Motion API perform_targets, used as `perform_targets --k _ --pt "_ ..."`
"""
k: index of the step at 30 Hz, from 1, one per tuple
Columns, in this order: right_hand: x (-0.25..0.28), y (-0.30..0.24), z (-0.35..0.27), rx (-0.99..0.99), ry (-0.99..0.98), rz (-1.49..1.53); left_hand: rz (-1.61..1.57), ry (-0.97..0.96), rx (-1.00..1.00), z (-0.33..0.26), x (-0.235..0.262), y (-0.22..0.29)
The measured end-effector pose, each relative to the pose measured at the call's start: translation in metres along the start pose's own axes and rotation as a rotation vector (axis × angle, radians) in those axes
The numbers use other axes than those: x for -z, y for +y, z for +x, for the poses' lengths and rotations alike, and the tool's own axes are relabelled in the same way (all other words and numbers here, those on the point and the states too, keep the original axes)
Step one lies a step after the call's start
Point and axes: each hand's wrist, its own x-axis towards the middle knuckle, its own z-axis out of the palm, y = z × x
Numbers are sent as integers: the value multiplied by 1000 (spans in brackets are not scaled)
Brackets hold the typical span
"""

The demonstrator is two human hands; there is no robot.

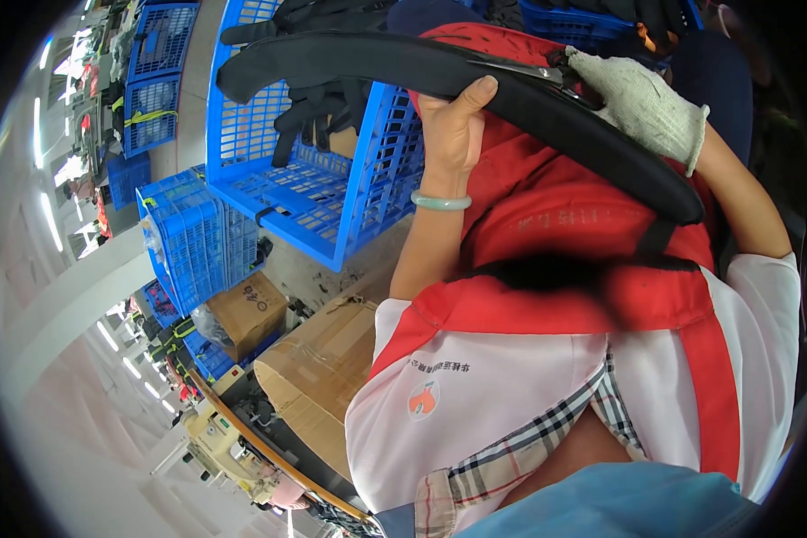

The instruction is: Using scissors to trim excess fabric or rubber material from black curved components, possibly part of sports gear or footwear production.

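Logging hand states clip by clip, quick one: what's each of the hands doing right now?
Left hand: closed, gripping the black padded strip.
Right hand, gloved: closed on a scissors-like metal tool at the strip.

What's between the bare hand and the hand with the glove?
Between the bare left hand and gloved right hand, the head view shows part of the long black strip and a metal tool.

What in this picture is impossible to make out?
Head view:
Left hand: fingertips hidden behind the black strip.
Metal tool: rear partly covered by the gloved right hand.
Dark patch over the red apron: too blurred to identify.
Blue crate: cut off by the upper edge.
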Motion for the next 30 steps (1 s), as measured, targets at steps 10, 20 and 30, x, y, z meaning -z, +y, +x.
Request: perform_targets --k 10,20,30 --pt "4 -9 4 101 33 -50 4 26 8 -5 5 -6" --pt "-5 23 -1 290 111 -83 -30 14 53 -9 0 -10" --pt "8 29 -4 226 -23 -93 -16 -84 91 -9 4 -16"
